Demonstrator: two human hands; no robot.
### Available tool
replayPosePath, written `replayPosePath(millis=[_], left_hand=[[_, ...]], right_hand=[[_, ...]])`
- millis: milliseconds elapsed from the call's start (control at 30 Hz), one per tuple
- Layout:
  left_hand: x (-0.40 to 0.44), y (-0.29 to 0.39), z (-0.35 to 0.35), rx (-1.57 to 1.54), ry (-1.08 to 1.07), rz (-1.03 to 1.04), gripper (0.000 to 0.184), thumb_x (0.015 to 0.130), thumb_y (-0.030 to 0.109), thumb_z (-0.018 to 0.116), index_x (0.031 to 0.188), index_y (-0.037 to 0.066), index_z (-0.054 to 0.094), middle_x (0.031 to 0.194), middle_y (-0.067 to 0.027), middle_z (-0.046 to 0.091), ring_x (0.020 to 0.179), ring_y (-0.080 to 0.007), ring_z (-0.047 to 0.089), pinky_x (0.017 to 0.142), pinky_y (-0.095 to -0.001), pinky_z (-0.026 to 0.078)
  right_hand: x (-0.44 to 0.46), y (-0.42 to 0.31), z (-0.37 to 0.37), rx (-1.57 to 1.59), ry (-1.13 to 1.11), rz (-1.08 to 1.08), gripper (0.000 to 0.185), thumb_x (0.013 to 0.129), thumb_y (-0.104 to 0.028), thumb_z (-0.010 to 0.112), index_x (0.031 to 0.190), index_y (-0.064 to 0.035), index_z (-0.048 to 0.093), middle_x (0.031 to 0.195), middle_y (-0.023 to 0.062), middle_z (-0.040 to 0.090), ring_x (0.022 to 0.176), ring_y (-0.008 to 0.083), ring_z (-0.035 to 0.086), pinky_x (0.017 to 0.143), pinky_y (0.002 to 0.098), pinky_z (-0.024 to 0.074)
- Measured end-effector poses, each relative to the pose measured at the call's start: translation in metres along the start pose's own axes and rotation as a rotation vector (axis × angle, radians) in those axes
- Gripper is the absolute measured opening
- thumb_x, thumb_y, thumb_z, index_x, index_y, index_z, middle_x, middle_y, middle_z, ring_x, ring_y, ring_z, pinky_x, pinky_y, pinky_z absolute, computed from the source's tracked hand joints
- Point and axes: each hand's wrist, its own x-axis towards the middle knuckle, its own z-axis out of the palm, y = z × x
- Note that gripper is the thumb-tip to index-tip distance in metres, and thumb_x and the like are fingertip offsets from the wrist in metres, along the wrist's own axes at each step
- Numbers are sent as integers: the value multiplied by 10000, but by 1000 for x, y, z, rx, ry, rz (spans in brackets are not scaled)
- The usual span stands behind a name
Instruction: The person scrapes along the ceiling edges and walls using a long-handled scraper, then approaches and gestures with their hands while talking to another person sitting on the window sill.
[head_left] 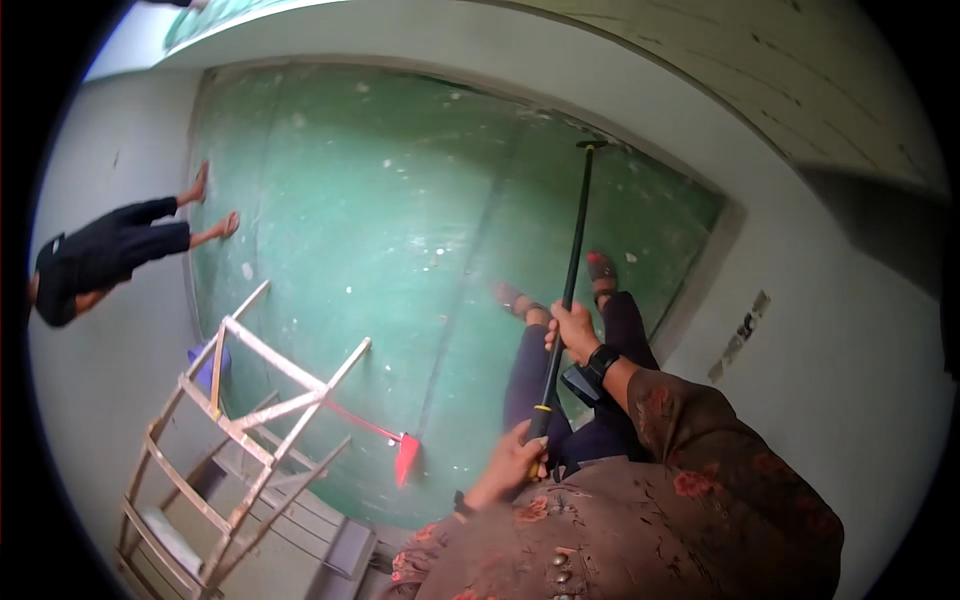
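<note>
A long dark pole runs from my body up to the far edge of the green floor, where its flat dark head rests by the wall base among bits of debris. My right hand is wrapped around the middle of the pole, a dark watch on its wrist. Lower down, my left hand grips the pole's thicker end, just below a yellow ring. My feet in dark sandals stand on the floor on both sides of the pole.
A paint-spattered wooden frame stands at the lower left, with a red long-handled dustpan beside it and a blue object behind. Another person in dark clothes stands at the left wall. White walls enclose the floor.
</note>
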Motion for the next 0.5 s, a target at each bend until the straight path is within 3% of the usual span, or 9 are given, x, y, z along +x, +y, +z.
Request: replayPosePath(millis=[100,200,233,267,333,367,400,467,500], left_hand=[[7,-3,-26,111,20,255,189,877,143,501,1012,30,432,680,-64,534,476,-143,556,425,-251,445],[15,28,-36,-210,99,178,157,883,156,499,964,39,433,678,-68,539,494,-154,573,419,-259,458],[8,44,-37,-18,154,183,154,839,132,499,940,26,544,843,-76,556,673,-172,600,566,-300,471],[13,42,-40,-34,157,202,154,839,132,499,940,26,544,843,-76,556,673,-172,600,566,-300,471],[20,52,-43,218,263,572,197,863,147,470,988,7,529,817,-76,562,640,-165,589,550,-291,471],[19,55,-45,-142,191,404,272,897,208,459,1066,3,517,800,-82,568,562,-147,566,499,-264,469],[15,55,-52,-156,192,416,272,897,208,459,1066,3,517,800,-82,568,562,-147,566,499,-264,469],[13,47,-68,-398,-27,233,327,921,270,444,1118,19,515,814,-90,578,583,-149,573,519,-265,484],[23,31,-83,-383,-88,226,426,928,294,465,1266,40,409,789,-102,590,613,-165,613,501,-244,498]], right_hand=[[-13,15,58,-68,-55,58,169,892,-192,496,954,-42,446,646,51,485,457,173,509,384,335,456],[-19,17,97,-184,-119,114,194,875,-220,520,949,-44,482,676,45,498,497,157,513,410,322,469],[-20,15,108,-280,-148,96,161,885,-210,511,923,-58,472,670,30,480,488,137,485,412,308,457],[-21,13,118,-374,-175,77,134,895,-200,503,897,-72,462,664,15,461,479,116,456,414,293,445],[-17,-4,136,-437,-176,39,153,890,-197,515,859,-55,469,645,9,457,471,96,445,399,280,432],[-9,-9,138,-476,-211,15,173,876,-207,530,842,-42,487,650,20,480,482,102,463,405,277,438],[-2,-15,142,-515,-248,-6,194,862,-216,544,825,-30,505,656,31,502,493,108,481,411,275,443],[3,-39,153,-636,-250,-98,202,862,-204,548,785,-25,495,623,34,491,468,114,472,391,273,423],[13,-49,154,-723,-259,-122,203,859,-200,554,782,-23,491,613,38,489,454,118,468,384,272,416]])
